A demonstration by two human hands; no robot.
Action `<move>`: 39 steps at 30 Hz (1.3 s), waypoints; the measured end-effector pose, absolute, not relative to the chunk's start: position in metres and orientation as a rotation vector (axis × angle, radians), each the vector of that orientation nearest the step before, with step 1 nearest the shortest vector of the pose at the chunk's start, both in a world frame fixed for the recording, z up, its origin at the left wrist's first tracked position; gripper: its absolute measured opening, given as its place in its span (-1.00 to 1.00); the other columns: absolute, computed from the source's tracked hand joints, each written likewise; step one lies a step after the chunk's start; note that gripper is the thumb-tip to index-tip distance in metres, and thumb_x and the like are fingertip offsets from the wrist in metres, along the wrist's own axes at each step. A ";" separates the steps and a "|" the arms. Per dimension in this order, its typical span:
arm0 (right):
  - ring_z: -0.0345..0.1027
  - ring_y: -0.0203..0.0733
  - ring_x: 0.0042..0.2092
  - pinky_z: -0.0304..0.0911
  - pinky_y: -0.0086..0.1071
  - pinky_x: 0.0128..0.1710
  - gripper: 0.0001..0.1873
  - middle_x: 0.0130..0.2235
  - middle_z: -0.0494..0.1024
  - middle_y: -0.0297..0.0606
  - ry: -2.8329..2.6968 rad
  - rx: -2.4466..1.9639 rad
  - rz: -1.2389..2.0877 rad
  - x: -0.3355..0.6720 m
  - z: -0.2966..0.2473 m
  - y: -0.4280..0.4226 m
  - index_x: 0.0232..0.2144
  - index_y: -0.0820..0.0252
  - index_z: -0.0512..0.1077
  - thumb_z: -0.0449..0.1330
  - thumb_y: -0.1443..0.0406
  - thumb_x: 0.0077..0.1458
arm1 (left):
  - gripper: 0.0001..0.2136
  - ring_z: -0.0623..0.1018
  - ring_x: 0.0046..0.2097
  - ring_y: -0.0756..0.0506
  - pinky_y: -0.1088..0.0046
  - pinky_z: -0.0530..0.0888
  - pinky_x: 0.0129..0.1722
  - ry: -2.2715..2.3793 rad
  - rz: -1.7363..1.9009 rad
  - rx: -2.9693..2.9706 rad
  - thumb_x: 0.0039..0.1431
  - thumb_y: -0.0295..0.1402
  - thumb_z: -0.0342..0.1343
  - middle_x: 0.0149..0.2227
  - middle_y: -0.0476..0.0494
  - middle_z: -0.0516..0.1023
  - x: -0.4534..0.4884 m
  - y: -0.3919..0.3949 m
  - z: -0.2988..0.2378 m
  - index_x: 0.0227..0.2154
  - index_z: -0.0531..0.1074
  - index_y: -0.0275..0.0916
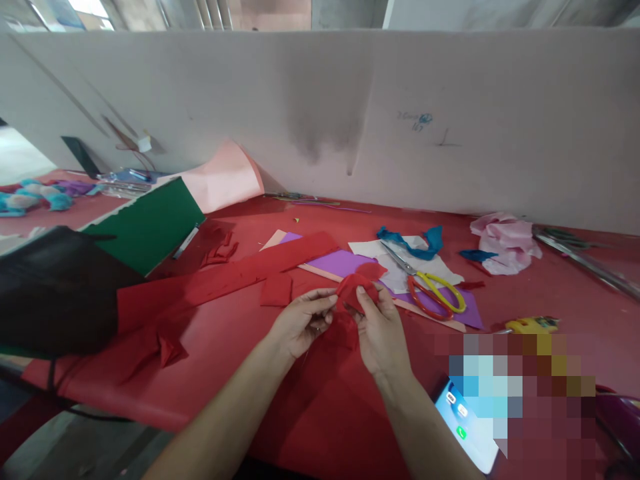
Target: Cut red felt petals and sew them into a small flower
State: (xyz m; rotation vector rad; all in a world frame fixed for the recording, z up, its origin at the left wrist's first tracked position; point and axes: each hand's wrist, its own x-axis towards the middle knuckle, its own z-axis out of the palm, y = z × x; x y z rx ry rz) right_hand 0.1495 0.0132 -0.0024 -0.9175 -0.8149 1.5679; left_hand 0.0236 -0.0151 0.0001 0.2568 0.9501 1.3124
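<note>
Between my two hands, above the red-covered table (210, 373), is a piece of red fabric (357, 285), bunched and partly folded. My left hand (305, 320) pinches its left edge with thumb and fingertips. On the other side my right hand (380, 327) grips it, thumb pressed on the front and fingers behind. More red material hangs below the fingers. A small red folded square (276, 291) lies left of my hands, and a long red strip (225, 280) runs behind it. Scissors (425, 280) with one red and one yellow handle rest on white and purple sheets to the right.
A lit phone (465, 427) lies at the lower right, partly blurred out. Nearby is a yellow tool (533, 325). Pink crumpled fabric (505, 243) sits at the back right. A black bag-like object (60, 293) and a green board (150, 223) stand left, before a pale partition (225, 87).
</note>
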 end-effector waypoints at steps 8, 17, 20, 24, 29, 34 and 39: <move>0.40 -0.23 -0.37 0.28 -0.36 -0.37 -0.64 -0.32 0.56 -0.38 -0.911 -0.990 1.488 0.149 -0.012 0.017 -0.23 0.06 0.39 0.28 0.08 -0.08 | -0.83 0.36 -0.63 0.15 0.68 0.17 -0.68 0.991 1.319 0.248 -0.21 -0.50 0.32 -0.58 0.01 0.44 0.026 -0.015 0.002 -0.48 0.46 -0.32; 0.36 -0.23 -0.41 0.27 -0.32 -0.35 -0.65 -0.42 0.53 -0.40 -0.927 -0.993 1.481 0.148 -0.016 0.016 -0.22 0.08 0.42 0.28 0.08 -0.07 | -0.83 0.34 -0.62 0.15 0.68 0.15 -0.68 0.995 1.331 0.248 -0.21 -0.50 0.32 -0.58 0.01 0.42 0.025 -0.014 0.001 -0.48 0.46 -0.33; 0.39 -0.21 -0.35 0.28 -0.30 -0.29 -0.68 -0.35 0.55 -0.37 -0.909 -0.980 1.463 0.146 -0.016 0.015 -0.23 0.08 0.43 0.27 0.11 -0.05 | -0.81 0.34 -0.63 0.16 0.68 0.13 -0.69 0.982 1.343 0.260 -0.23 -0.49 0.33 -0.59 0.03 0.41 0.025 -0.014 0.000 -0.48 0.46 -0.34; 0.41 -0.20 -0.31 0.31 -0.28 -0.25 -0.72 -0.29 0.57 -0.33 -0.868 -0.963 1.489 0.145 -0.011 0.013 -0.24 0.10 0.43 0.28 0.17 -0.04 | -0.80 0.34 -0.63 0.16 0.68 0.10 -0.69 0.993 1.363 0.288 -0.24 -0.46 0.35 -0.59 0.03 0.42 0.026 -0.015 0.000 -0.49 0.47 -0.34; 0.42 -0.23 -0.30 0.34 -0.30 -0.21 -0.78 -0.33 0.57 -0.35 -0.840 -0.840 1.610 0.143 0.005 0.008 -0.29 0.14 0.45 0.31 0.29 -0.06 | -0.81 0.34 -0.62 0.15 0.66 0.10 -0.67 1.054 1.435 0.384 -0.20 -0.40 0.34 -0.61 0.03 0.42 0.030 -0.018 0.004 -0.48 0.49 -0.33; 0.43 -0.24 -0.33 0.36 -0.31 -0.24 -0.84 -0.35 0.58 -0.34 -0.857 -0.811 1.651 0.141 0.006 0.007 -0.36 0.19 0.48 0.32 0.33 -0.08 | -0.82 0.36 -0.60 0.14 0.65 0.15 -0.63 1.082 1.469 0.462 -0.16 -0.37 0.32 -0.59 0.03 0.42 0.033 -0.019 0.006 -0.45 0.51 -0.31; 0.42 -0.23 -0.34 0.36 -0.30 -0.27 -0.80 -0.34 0.58 -0.31 -0.915 -0.883 1.568 0.141 -0.002 0.006 -0.32 0.20 0.49 0.33 0.30 -0.07 | -0.84 0.35 -0.59 0.11 0.61 0.20 -0.60 1.184 1.541 0.545 -0.11 -0.33 0.28 -0.59 0.03 0.42 0.040 -0.018 0.004 -0.46 0.49 -0.31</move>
